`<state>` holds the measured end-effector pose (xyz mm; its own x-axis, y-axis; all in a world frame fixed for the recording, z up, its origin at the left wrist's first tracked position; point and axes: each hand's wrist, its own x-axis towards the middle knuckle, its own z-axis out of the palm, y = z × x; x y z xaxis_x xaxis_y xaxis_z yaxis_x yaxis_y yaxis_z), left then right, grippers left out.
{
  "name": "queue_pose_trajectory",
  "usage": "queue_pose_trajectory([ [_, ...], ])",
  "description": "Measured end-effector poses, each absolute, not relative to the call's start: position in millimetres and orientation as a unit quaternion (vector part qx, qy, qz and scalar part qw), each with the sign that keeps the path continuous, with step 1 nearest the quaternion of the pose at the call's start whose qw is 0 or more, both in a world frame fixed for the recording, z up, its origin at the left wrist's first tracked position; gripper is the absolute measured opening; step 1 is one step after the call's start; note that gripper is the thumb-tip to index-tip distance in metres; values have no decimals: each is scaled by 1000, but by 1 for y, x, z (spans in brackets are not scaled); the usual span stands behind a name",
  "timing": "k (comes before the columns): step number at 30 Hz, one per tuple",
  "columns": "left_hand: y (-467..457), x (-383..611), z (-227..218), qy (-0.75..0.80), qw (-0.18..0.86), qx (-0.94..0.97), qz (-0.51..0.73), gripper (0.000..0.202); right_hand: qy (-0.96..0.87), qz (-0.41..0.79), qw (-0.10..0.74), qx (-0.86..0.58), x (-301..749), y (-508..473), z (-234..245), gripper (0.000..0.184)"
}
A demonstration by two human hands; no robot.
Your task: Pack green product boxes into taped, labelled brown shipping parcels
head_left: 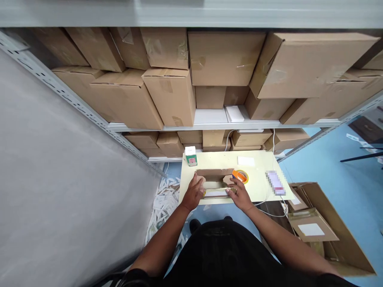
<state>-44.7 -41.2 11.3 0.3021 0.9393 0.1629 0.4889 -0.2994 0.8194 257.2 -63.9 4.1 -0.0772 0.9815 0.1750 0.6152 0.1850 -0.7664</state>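
A small open cardboard box [214, 175] lies on a pale yellow table [257, 189]. My left hand [194, 193] rests on the box's left side, fingers curled over its near flap. My right hand [238, 194] presses on the right end of the same near flap [216, 192], fingers closed on it. Something yellow shows under the flap between my hands. An orange tape dispenser with a yellow tape roll [240, 175] sits just behind my right hand, touching the box's right edge.
A small green and white carton [190, 156] stands at the table's far left corner, a white paper [245, 161] lies at the back, a blurred flat device [275, 183] with a white cable on the right. Shelves of cardboard boxes [167, 95] rise behind. An open carton [324, 223] sits on the floor right.
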Motion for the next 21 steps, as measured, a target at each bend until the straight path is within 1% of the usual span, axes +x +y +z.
queue_pose_trajectory([
  [4,-43,-50,10,524,376,694,321,59,-671,239,374,-594,250,-56,-2,31],
  [6,-40,-49,13,555,379,654,346,69,-668,223,382,-599,247,-53,-4,31],
  [8,-33,-46,19,561,382,636,368,83,-664,211,383,-607,245,-51,-6,35],
  [10,-25,-44,27,549,387,639,375,88,-651,207,385,-621,243,-49,-7,42],
  [12,-21,-44,35,544,393,641,374,80,-636,207,392,-632,241,-48,-8,49],
  [17,-29,-47,40,528,367,674,364,40,-624,198,400,-642,239,-52,-8,60],
  [21,-36,-43,32,529,334,679,385,24,-624,205,393,-644,241,-56,-6,66],
])
